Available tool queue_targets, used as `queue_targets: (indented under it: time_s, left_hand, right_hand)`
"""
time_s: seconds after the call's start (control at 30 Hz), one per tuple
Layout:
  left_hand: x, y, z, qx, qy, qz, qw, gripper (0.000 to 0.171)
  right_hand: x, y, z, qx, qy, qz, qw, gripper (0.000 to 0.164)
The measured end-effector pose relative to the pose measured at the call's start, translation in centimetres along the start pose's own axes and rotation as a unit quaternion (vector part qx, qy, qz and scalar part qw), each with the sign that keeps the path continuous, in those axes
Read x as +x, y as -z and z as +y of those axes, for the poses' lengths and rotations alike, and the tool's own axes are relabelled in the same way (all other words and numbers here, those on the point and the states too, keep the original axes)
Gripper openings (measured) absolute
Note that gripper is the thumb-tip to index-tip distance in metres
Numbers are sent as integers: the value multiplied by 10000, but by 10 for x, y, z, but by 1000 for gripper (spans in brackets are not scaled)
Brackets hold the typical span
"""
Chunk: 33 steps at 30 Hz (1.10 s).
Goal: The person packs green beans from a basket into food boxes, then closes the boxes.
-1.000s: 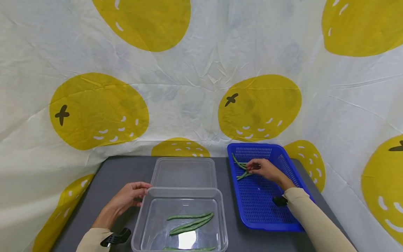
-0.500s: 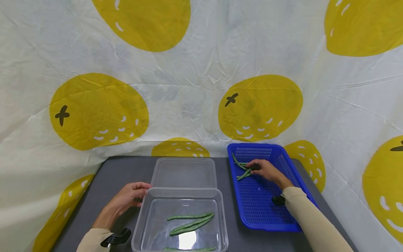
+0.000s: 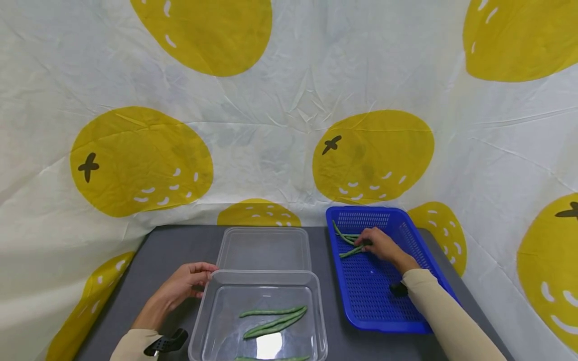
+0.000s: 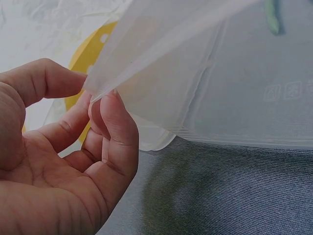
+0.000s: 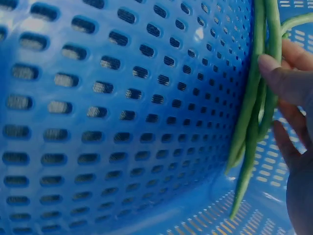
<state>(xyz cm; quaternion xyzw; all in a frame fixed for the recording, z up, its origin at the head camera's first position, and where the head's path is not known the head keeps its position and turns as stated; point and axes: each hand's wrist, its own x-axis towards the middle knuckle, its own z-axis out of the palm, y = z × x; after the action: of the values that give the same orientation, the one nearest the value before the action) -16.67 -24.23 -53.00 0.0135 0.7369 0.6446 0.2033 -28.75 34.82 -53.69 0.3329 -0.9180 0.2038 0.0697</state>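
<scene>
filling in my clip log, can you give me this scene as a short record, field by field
Left grip: holds the far left corner of the clear container
Right grip: pinches green beans inside the blue basket
Basket position: right of the container
Container contents: more green beans, lying on its floor
Clear lid: flat on the dark grey table, behind the container
Backdrop: pale cloth with large yellow shapes
</scene>
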Motion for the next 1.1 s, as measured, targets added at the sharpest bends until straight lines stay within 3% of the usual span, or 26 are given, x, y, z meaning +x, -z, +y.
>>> queue_targets:
  time_s: [0.2, 0.5, 0.73, 0.97, 1.1]
  left_hand:
    - [0, 0, -1, 20, -1, 6, 10000, 38]
    - [0, 0, -2, 9, -24, -9, 10000, 38]
    - [-1, -1, 0, 13, -48, 10, 10000, 38]
    - [-1, -1, -1, 17, -55, 17, 10000, 38]
    - [-1, -2, -2, 29, -60, 33, 10000, 38]
  right_hand:
    - [0, 10, -10, -167, -205, -564, 9981, 19]
    - [-2, 29, -24, -287, -484, -777, 9954, 14]
    - [-10, 37, -28, 108, -730, -661, 9951, 17]
    - [-15, 47, -35, 743, -1128, -725, 9882, 15]
    - [-17, 53, -40, 892, -1129, -702, 9871, 15]
